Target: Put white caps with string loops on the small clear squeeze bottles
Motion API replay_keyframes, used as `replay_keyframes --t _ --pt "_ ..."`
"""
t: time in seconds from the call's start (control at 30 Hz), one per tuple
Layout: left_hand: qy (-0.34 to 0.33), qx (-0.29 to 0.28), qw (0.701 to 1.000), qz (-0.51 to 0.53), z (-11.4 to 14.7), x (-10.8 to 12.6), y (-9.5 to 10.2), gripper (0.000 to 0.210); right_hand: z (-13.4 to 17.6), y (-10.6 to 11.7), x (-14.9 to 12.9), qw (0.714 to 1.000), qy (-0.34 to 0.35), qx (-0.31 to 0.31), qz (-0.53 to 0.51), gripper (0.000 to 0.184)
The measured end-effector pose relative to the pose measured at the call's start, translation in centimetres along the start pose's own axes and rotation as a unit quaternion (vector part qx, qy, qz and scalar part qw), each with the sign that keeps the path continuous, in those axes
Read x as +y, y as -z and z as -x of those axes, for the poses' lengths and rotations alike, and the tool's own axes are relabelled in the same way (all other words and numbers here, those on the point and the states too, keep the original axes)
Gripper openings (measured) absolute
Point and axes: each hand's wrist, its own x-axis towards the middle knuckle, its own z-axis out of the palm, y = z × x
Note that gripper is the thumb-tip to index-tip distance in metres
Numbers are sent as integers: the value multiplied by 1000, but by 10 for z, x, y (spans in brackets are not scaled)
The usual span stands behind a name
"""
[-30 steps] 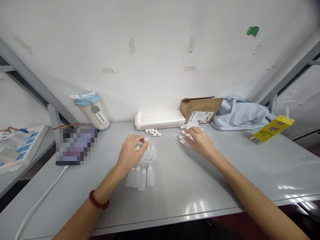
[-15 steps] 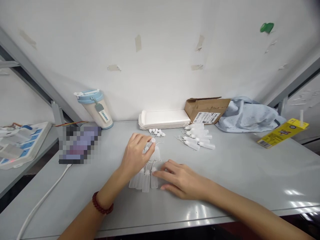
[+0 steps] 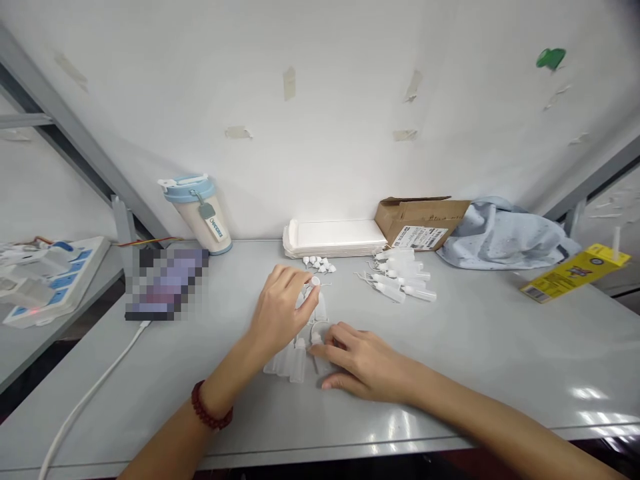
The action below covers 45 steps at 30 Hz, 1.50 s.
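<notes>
My left hand [image 3: 287,303] is closed in a pinch, holding a small white cap [image 3: 315,281] upright between thumb and fingertips. Below it, my right hand [image 3: 353,360] curls its fingers over a small translucent dropper bottle [image 3: 317,340], index finger on top and thumb on the near side. Its lower part is partly hidden by the hand. Just left of this bottle lie several similar bottles [image 3: 298,363] side by side. Behind the left hand's fingers, more bottles [image 3: 321,308] are partly covered. A little cluster of white caps [image 3: 319,265] lies farther back.
At centre right is a pile of dropper bottles [image 3: 403,273]. Along the wall stand stacked white trays [image 3: 340,235], a cardboard box [image 3: 423,223] and a blue cloth [image 3: 505,233]. A tumbler [image 3: 200,213], blurred phone [image 3: 167,287], power strip [image 3: 70,280] and yellow drink carton [image 3: 575,272] flank them.
The view has shifted slightly, moving the scene right in the picture. My right fingers have closed in on the rightmost front bottle. My left hand still pinches the cap.
</notes>
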Motion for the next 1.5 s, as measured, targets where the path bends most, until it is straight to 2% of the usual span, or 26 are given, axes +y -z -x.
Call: replay_keyframes --t 0.23,0.6,0.8,0.93,1.23,1.5 --pt "0 0 1000 6 0 0 0 8 1 -1 1 1000 2 7 24 38" --pt "7 -11 1000 13 2 0 -1 11 4 6 0 1000 -4 3 27 42" --pt "60 -29 996 60 1 2 -1 12 5 9 2 999 -10 -3 47 31" --pt "135 -53 983 115 0 4 1 15 4 11 7 997 -21 10 72 25" --pt "260 -121 942 176 -4 4 5 18 7 15 20 989 -50 120 75 24" --pt "281 -186 895 293 -4 4 4 32 7 15 24 982 -58 174 46 17"
